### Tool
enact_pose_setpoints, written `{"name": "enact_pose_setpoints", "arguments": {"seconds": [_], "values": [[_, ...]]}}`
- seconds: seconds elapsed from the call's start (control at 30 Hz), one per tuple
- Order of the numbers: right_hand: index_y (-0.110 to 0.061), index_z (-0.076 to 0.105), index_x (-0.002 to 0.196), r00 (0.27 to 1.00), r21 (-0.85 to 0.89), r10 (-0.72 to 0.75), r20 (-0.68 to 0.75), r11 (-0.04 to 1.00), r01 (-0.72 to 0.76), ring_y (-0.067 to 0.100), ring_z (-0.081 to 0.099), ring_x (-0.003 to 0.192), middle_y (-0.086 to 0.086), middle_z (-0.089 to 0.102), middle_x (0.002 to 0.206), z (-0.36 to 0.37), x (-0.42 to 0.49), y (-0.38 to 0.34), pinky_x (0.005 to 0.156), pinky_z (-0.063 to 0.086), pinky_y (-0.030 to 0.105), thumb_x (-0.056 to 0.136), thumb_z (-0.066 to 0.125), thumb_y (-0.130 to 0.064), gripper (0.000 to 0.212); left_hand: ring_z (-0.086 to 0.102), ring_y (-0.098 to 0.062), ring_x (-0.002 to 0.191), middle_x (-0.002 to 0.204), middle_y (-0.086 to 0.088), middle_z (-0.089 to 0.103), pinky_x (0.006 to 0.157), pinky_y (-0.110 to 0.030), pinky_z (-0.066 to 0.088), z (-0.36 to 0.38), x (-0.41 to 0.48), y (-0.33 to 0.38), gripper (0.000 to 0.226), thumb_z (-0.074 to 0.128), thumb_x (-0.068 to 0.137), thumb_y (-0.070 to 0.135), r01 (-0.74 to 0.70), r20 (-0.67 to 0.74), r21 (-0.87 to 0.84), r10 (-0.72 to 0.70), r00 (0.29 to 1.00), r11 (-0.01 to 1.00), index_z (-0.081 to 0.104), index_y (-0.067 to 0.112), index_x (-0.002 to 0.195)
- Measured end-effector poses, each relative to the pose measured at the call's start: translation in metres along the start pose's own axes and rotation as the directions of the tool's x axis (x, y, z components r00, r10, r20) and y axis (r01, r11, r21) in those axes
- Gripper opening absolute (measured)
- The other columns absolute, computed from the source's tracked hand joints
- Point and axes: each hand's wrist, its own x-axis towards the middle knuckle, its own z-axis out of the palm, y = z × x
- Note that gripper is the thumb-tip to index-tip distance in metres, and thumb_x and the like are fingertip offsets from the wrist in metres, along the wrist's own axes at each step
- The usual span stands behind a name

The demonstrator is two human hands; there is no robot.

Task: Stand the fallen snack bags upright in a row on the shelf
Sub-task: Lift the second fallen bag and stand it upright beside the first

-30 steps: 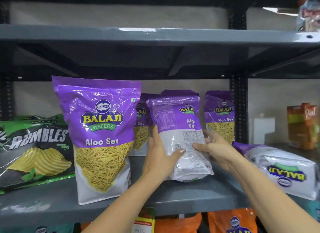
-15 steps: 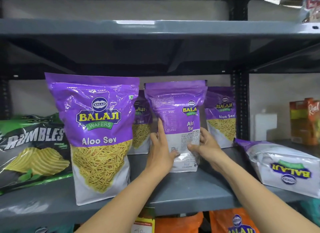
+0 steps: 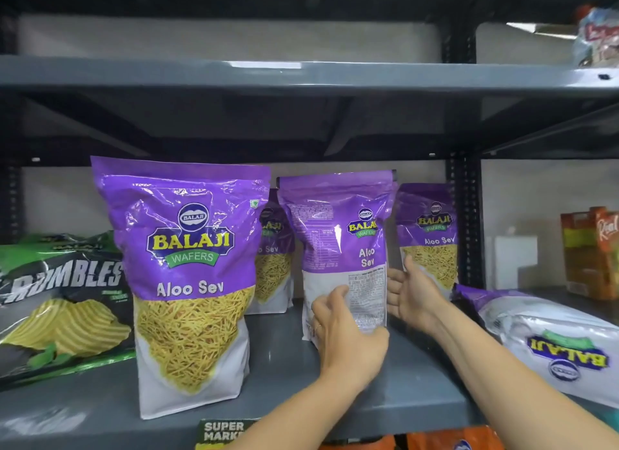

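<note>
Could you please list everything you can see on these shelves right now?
Standing Aloo Sev bags: four, purple, middle shelf; one shows its back.
Fallen Aloo Sev bag: one, purple and white, lying at right.
Rumbles chips bag: one, green and black, lying at left.
Juice carton: one, orange, far right.
White object: one, behind the upright post.
Shelf: grey metal.
Left hand: on the back-facing bag's lower front.
Right hand: open, beside that bag.
</note>
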Motion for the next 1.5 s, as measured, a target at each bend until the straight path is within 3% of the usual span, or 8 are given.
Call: {"name": "enact_pose_setpoints", "arguments": {"seconds": [0.13, 0.33, 0.63, 0.87, 1.03, 1.13, 1.27, 1.5], "values": [[-0.018, 0.061, 0.081, 0.999, -0.126, 0.006, -0.047, 0.992, -0.011, 0.011, 0.06, 0.052, -0.006, 0.067, 0.051, 0.001, -0.004, 0.002, 0.055, 0.044, 0.027, 0.105, 0.028, -0.04, 0.046, 0.025, -0.023, 0.138, 0.144, -0.002, 0.019, 0.113, -0.027, 0.021, 0.003, 0.004, 0.004, 0.09, 0.072, 0.073, 0.025, 0.021, -0.004, -0.003, -0.021, 1.0, 1.0, 0.021, 0.025, 0.147], [-0.016, 0.067, 0.112, 0.997, -0.306, -0.06, -0.053, 0.951, 0.041, 0.016, 0.063, 0.066, 0.005, 0.072, 0.086, 0.003, -0.015, 0.001, 0.056, 0.036, 0.025, 0.098, 0.039, -0.009, 0.032, 0.038, -0.026, 0.137, 0.143, -0.004, 0.034, 0.114, -0.041, 0.033, -0.004, 0.023, 0.007, 0.12, 0.054, 0.042, 0.081, 0.105, -0.055, -0.221, -0.12, 0.991, 0.97, 0.029, 0.024, 0.145], [-0.018, 0.075, 0.109, 0.988, -0.458, -0.144, 0.056, 0.876, 0.153, 0.012, 0.052, 0.063, 0.0, 0.061, 0.077, 0.004, -0.022, 0.004, 0.05, 0.033, 0.022, 0.088, 0.04, 0.008, 0.048, 0.061, -0.024, 0.102, 0.104, 0.006, 0.052, 0.079, -0.03, 0.043, -0.013, 0.05, -0.005, 0.058, 0.078, 0.07, 0.053, 0.116, -0.186, -0.185, -0.15, 0.971, 0.976, 0.044, 0.021, 0.104], [-0.028, 0.062, 0.118, 0.983, -0.22, -0.178, 0.037, 0.958, 0.182, 0.017, 0.059, 0.093, 0.002, 0.068, 0.105, 0.003, -0.012, 0.001, 0.079, 0.046, 0.035, 0.093, 0.058, -0.02, 0.027, 0.064, -0.016, 0.114, 0.116, 0.003, 0.07, 0.101, -0.033, 0.047, -0.035, 0.063, -0.03, 0.034, 0.06, 0.092, 0.039, 0.048, 0.122, -0.325, -0.009, 0.993, 0.945, 0.06, 0.021, 0.121], [-0.022, 0.069, 0.082, 0.967, -0.07, -0.087, 0.24, 0.992, 0.107, 0.008, 0.058, 0.062, -0.011, 0.072, 0.067, -0.004, -0.015, -0.002, 0.068, 0.036, 0.026, 0.087, 0.06, -0.019, 0.01, 0.061, -0.006, 0.116, 0.121, 0.011, 0.069, 0.106, -0.028, 0.043, -0.04, 0.066, -0.037, 0.043, 0.054, 0.092, 0.048, 0.149, 0.27, -0.426, -0.032, 0.962, 0.893, 0.059, 0.026, 0.128], [-0.024, 0.07, 0.094, 0.966, -0.161, -0.129, 0.224, 0.973, 0.167, 0.015, 0.061, 0.078, -0.007, 0.075, 0.085, -0.006, -0.017, 0.0, 0.075, 0.044, 0.034, 0.072, 0.078, -0.025, 0.024, 0.058, 0.004, 0.096, 0.101, 0.019, 0.064, 0.081, -0.013, 0.042, -0.042, 0.062, -0.023, 0.02, 0.045, 0.1, 0.038, 0.134, 0.151, -0.515, -0.065, 0.986, 0.847, 0.062, 0.029, 0.104], [-0.025, 0.061, 0.11, 0.97, -0.21, -0.154, 0.19, 0.958, 0.194, 0.015, 0.064, 0.078, 0.001, 0.068, 0.101, -0.005, -0.019, 0.001, 0.081, 0.045, 0.037, 0.066, 0.079, -0.031, 0.047, 0.057, -0.011, 0.11, 0.12, 0.004, 0.063, 0.094, -0.024, 0.04, -0.045, 0.067, -0.01, 0.038, 0.05, 0.097, 0.04, -0.038, -0.114, -0.55, -0.03, 0.993, 0.834, 0.061, 0.015, 0.123], [-0.017, 0.054, 0.127, 0.971, -0.261, -0.186, 0.15, 0.94, 0.22, 0.023, 0.065, 0.093, 0.007, 0.066, 0.11, -0.004, -0.029, 0.002, 0.094, 0.049, 0.049, 0.058, 0.08, -0.039, 0.077, 0.022, -0.015, 0.056, 0.054, 0.001, 0.024, 0.057, -0.033, 0.018, -0.037, 0.082, 0.002, 0.051, 0.044, 0.101, 0.035, -0.103, -0.296, -0.565, -0.085, 0.951, 0.819, 0.03, 0.018, 0.055]]}}
